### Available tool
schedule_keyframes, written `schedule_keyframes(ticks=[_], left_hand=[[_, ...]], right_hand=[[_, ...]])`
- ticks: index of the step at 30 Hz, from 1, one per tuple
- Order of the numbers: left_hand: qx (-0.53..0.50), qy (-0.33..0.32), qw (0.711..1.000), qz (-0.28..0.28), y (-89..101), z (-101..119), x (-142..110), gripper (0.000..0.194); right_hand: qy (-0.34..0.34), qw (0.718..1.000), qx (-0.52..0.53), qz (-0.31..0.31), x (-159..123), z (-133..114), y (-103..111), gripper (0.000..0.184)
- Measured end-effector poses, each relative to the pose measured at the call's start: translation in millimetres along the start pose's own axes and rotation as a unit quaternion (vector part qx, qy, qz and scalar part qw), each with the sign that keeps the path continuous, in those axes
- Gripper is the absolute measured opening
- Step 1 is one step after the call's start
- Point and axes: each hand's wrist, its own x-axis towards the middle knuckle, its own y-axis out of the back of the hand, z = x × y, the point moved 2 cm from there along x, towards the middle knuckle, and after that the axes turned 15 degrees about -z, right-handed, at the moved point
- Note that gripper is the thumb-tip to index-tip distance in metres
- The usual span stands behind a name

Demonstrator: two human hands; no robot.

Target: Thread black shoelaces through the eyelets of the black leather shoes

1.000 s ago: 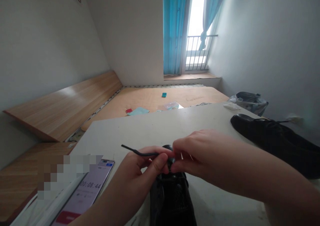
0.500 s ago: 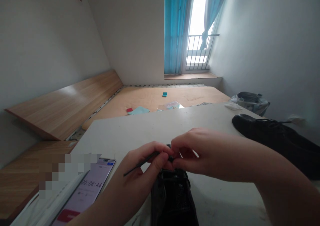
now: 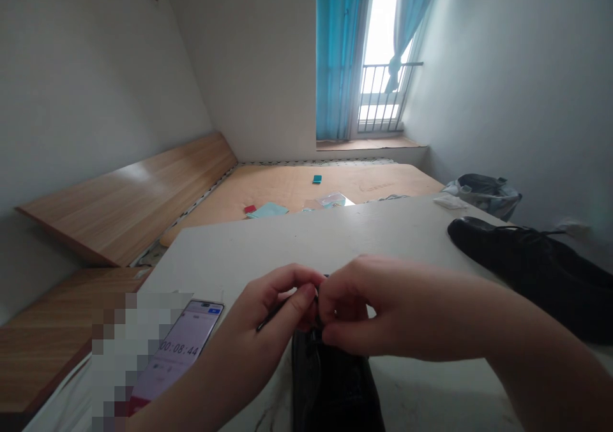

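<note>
A glossy black shoe (image 3: pixel 335 390) lies on the white table (image 3: pixel 249 250), close in front of me. My left hand (image 3: pixel 282 311) is closed over the shoe's upper part, pinching a black shoelace (image 3: pixel 265 321) whose loose end sticks out between thumb and palm. Pressed close against it, my right hand (image 3: pixel 359 304) has its fingers curled and its thumb low on the shoe, gripping at the lace. The fingers cover the exact spot where the lace meets the shoe.
To the right rests a second black shoe (image 3: pixel 522 260) with laces. A phone (image 3: pixel 179 349) showing a timer lies at the left. A white packet (image 3: pixel 451 202) sits near the far right table edge, with a bag (image 3: pixel 483 193) beyond. A bed (image 3: pixel 282 186) stands behind the table.
My right hand has shifted slightly left and rolled over, its fingers now curled beside my left fingers. Less of the lace end shows from my left hand.
</note>
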Motion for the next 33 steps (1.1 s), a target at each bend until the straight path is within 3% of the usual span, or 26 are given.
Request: schedule_keyframes(ticks=[4, 10, 15, 18, 22, 28, 33], left_hand=[[-0.067, 0.034, 0.995, -0.058, -2.0, -5, -1, 0.016], [0.015, 0.002, 0.999, -0.031, 1.7, -4, -3, 0.014], [-0.111, 0.047, 0.988, -0.092, -2.2, -8, -1, 0.022], [-0.180, 0.045, 0.979, -0.089, -3.3, -10, -2, 0.019], [-0.263, 0.035, 0.962, -0.061, -2.5, -10, -3, 0.007], [-0.060, -0.039, 0.997, 0.017, -0.8, 1, -7, 0.013], [0.121, -0.102, 0.987, 0.020, -3.2, 6, -15, 0.019]], right_hand=[[-0.020, 0.996, 0.061, 0.065, -4, 4, 8, 0.018], [-0.002, 0.987, 0.106, 0.124, -7, -1, 14, 0.024], [0.005, 0.986, 0.127, 0.108, -9, -4, 13, 0.020], [-0.005, 0.989, 0.118, 0.089, -12, -3, 9, 0.019], [-0.014, 0.998, 0.063, 0.020, -12, -3, 0, 0.015], [-0.074, 0.995, -0.034, 0.058, -3, -5, -4, 0.022], [-0.092, 0.988, -0.075, 0.095, 1, -7, -1, 0.032]])
